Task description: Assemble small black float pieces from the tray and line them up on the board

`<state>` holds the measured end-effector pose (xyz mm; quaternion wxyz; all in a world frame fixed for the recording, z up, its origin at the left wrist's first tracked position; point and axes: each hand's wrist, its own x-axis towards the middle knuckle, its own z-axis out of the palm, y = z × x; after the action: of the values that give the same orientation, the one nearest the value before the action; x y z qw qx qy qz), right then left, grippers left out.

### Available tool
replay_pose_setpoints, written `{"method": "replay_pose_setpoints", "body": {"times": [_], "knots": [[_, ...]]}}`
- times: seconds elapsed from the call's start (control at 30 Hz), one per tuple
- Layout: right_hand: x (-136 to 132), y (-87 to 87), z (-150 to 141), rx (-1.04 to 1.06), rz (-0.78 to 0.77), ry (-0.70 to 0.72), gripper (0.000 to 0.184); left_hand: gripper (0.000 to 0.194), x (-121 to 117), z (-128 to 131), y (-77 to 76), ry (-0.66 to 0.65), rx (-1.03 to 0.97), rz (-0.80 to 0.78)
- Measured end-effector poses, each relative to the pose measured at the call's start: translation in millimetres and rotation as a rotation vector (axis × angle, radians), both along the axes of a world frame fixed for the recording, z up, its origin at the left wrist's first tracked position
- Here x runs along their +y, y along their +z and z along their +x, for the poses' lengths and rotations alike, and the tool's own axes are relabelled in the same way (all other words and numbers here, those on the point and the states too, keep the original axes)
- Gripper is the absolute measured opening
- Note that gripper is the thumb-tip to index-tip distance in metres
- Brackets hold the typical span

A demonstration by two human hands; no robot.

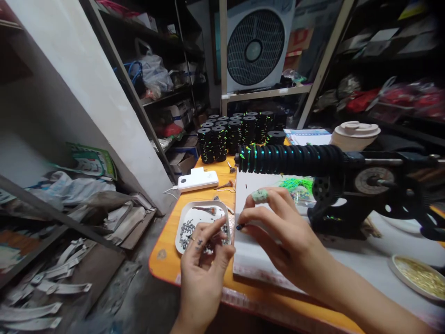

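Note:
My right hand [281, 227] pinches a small dark piece [239, 227] between thumb and forefinger, left of the black machine. A green-speckled wrap covers one of its fingers. My left hand [206, 260] is curled over the near edge of a white tray [181, 211], and its fingers hide whatever lies inside them. Many tiny dark grey pieces [187, 229] lie scattered in that tray, along with a brush-like item [206, 210]. Above my right hand, a row of black discs with blue-green and yellow-green strands [288, 158] sits on the machine's horizontal shaft.
Stacked black spools [219, 144] stand at the table's back. A white plug-in device [198, 180] lies left of them. Green strands [297, 185] lie behind my right hand. A dish of gold bits [420, 276] and a lidded cup [355, 134] are at right. A box fan [255, 48] stands behind.

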<state>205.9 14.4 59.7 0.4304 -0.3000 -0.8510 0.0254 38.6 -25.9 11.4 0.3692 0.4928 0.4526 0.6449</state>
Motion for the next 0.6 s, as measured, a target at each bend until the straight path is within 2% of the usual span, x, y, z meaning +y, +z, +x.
{"method": "replay_pose_setpoints", "body": {"times": [0.07,0.13,0.23,0.33,0.47,0.6], "knots": [[-1,-3.1,-2,-0.001,-0.038,0.012,0.014,0.025,3,7,1.5,0.012,-0.044,0.092],[-2,-7.2,-3,0.013,-0.063,0.008,0.015,0.008,3,11,3.5,0.015,-0.127,0.192],[-2,-13.2,-3,0.032,-0.065,0.014,0.018,0.013,0,12,4.2,-0.181,-0.324,0.213],[-2,-13.9,-1,-0.077,0.147,0.028,0.022,0.015,-7,8,0.2,-0.345,-0.461,0.083],[4,-3.4,7,-0.303,0.517,-0.002,0.020,0.016,-17,0,-5.5,-0.337,-0.561,-0.132],[22,7.1,15,-0.310,0.614,-0.152,0.022,0.018,-21,-12,-4.9,-0.373,-0.607,-0.218]]}}
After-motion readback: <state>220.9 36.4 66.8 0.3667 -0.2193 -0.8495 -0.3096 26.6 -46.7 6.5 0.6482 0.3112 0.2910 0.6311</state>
